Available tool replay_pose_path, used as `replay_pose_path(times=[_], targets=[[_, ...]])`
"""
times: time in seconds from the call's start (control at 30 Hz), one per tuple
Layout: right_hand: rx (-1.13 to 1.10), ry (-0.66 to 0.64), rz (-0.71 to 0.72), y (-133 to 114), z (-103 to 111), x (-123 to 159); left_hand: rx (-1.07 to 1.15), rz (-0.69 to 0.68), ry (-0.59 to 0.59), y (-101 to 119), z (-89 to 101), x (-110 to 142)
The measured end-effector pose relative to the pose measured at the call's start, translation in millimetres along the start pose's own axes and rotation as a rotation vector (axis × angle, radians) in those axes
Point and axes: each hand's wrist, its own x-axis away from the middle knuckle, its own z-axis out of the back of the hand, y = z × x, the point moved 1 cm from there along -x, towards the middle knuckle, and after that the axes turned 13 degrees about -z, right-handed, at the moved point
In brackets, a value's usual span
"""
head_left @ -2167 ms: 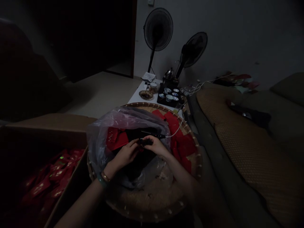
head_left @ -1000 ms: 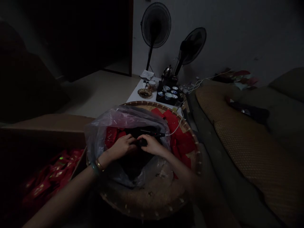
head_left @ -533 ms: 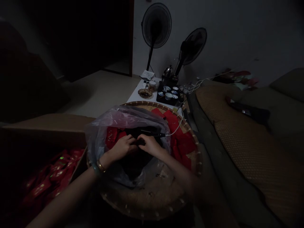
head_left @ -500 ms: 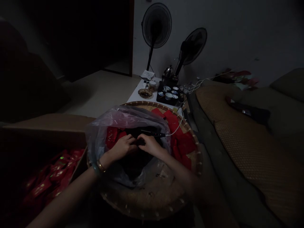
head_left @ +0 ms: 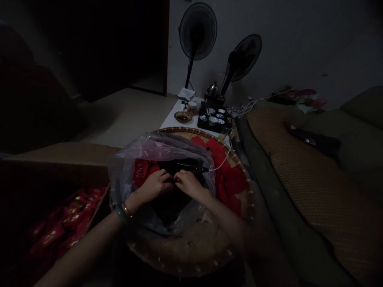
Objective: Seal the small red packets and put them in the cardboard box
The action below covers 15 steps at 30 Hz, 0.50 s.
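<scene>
Your left hand [head_left: 156, 183] and right hand [head_left: 189, 184] are holding their fingers curled, tips close together — whether they are grasping anything, I cannot tell. Beneath them, the dark contents [head_left: 170, 207] are lying in the plastic bag [head_left: 149, 145], its mouth gaping wide, presumably giving both hands room. The woven tray [head_left: 185, 251] is sitting under the bag, likely catching stray bits — and flat red pieces [head_left: 231, 180] are lying on your right, apparently for easy reach.

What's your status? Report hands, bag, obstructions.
Left hand and right hand close together over open plastic bag, grip hidden. Bag on woven bamboo tray, dark contents inside. White-corded black device just beyond right hand.
</scene>
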Motion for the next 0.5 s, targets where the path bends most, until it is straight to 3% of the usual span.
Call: replay_pose_path(times=[0.17,0.5], targets=[[-0.072,-0.015,0.041,2,4,-1,0.001,0.011,0.006,0,0.0,4],[-0.348,0.138,-0.04,4,8,0,0.011,0.026,0.049,2,3.3,4]])
